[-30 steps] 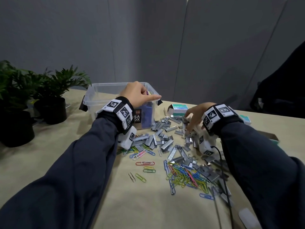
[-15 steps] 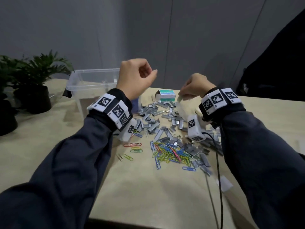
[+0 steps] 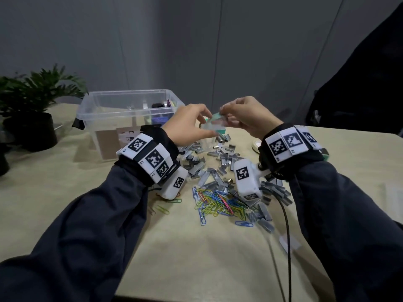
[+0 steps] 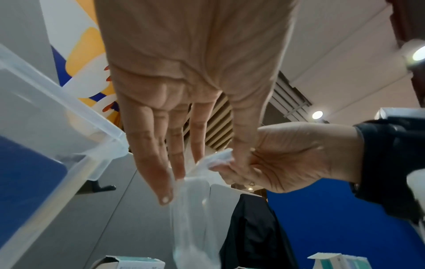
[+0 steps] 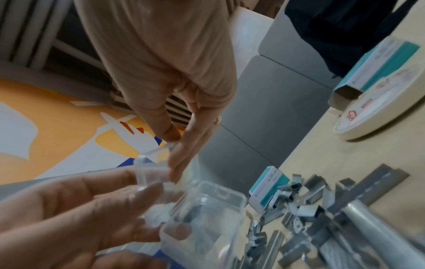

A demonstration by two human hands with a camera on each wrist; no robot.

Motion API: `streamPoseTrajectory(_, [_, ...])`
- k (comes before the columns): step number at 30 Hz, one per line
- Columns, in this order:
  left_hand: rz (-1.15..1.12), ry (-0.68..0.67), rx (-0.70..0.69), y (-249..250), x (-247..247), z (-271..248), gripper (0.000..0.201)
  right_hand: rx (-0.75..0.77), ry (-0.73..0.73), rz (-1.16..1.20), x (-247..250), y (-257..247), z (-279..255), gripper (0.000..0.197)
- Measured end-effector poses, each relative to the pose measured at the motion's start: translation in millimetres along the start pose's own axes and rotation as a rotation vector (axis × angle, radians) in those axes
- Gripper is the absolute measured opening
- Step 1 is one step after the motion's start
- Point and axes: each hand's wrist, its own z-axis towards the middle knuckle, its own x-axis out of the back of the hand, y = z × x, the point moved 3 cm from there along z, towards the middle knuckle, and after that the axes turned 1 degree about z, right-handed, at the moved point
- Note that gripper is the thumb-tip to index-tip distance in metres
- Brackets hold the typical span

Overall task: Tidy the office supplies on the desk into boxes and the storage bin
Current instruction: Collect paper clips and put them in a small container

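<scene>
A small clear plastic box [image 3: 213,127] with a hinged lid is held up above the pile of loose staple strips [image 3: 220,162]. My left hand [image 3: 210,125] grips the box body between thumb and fingers. My right hand [image 3: 225,118] pinches the lid's edge. In the right wrist view the clear box [image 5: 202,209] stands open, with staples seen through it, and the right fingertips [image 5: 171,136] hold the lid. Coloured paper clips [image 3: 220,205] lie heaped nearer me. The clear storage bin [image 3: 130,99] stands at the back left, with a few items inside.
Two potted plants [image 3: 32,118] stand at the left edge. Teal-and-white staple boxes [image 5: 269,187] [image 5: 386,60] and a round cream tin [image 5: 386,102] lie beyond the staples. A black cable [image 3: 287,236] runs down the desk's right side. A dark garment [image 3: 359,83] hangs at the right.
My right hand lifted the clear box off the staple pile. My left hand left the bin's rim and came across to take hold of the box.
</scene>
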Motion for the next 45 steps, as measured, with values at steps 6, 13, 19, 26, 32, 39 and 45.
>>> streamPoseTrajectory(6, [-0.047,0.150,0.078,-10.6,1.1,4.4,0.019,-0.015,-0.226,-0.006,2.0,7.0,-14.3,0.023])
streamPoseTrajectory(13, [-0.111,0.268,0.203,-33.3,16.5,3.0,0.022,-0.082,-0.273,-0.331,23.5,31.9,-4.0,0.027])
streamPoseTrajectory(19, [-0.118,0.325,0.185,-35.4,21.1,3.5,0.023,-0.070,-0.611,-1.153,4.6,39.0,-3.3,0.037])
streamPoseTrajectory(26, [-0.143,0.252,0.226,-36.0,20.2,0.3,0.021,-0.251,-0.762,-1.529,-4.1,34.7,-16.8,0.038])
streamPoseTrajectory(32, [-0.161,0.202,0.241,-33.9,19.1,-1.2,0.021,-0.067,-0.702,-1.688,-8.5,28.7,-11.7,0.054])
streamPoseTrajectory(39, [-0.192,0.175,0.267,-37.0,18.4,-1.2,0.020,-0.236,-0.677,-1.545,-20.1,56.9,-5.3,0.048])
streamPoseTrajectory(45, [-0.304,0.077,0.283,-34.6,13.1,0.1,0.018,-0.146,-0.560,-1.719,4.7,44.4,-5.6,0.029])
